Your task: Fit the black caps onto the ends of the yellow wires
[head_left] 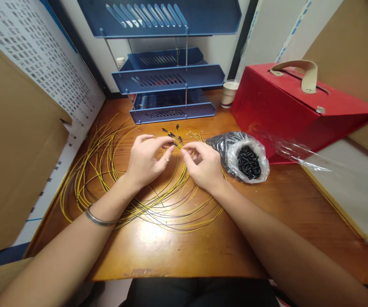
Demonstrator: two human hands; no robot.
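Observation:
My left hand (pixel 148 157) pinches a small black sleeve (pixel 175 144) between thumb and forefinger. Facing it, my right hand (pixel 203 162) has thumb and fingertips closed on the end of a thin yellow wire. The fingertips of both hands nearly meet there. Several yellow and dark wires (pixel 158 202) lie in wide loops on the table beneath my hands. Just beyond my fingers, several wire ends carry black sleeves (pixel 178 127); other ends look bare. Right of my right hand, an open plastic bag (pixel 233 147) holds many small black sleeves (pixel 248 163).
A blue tiered letter tray (pixel 171 111) stands at the back of the wooden table (pixel 177 260). Beside it are a paper cup (pixel 229 94) and a red box (pixel 276 106) with a beige handle. Cardboard (pixel 14 149) rises along the left side.

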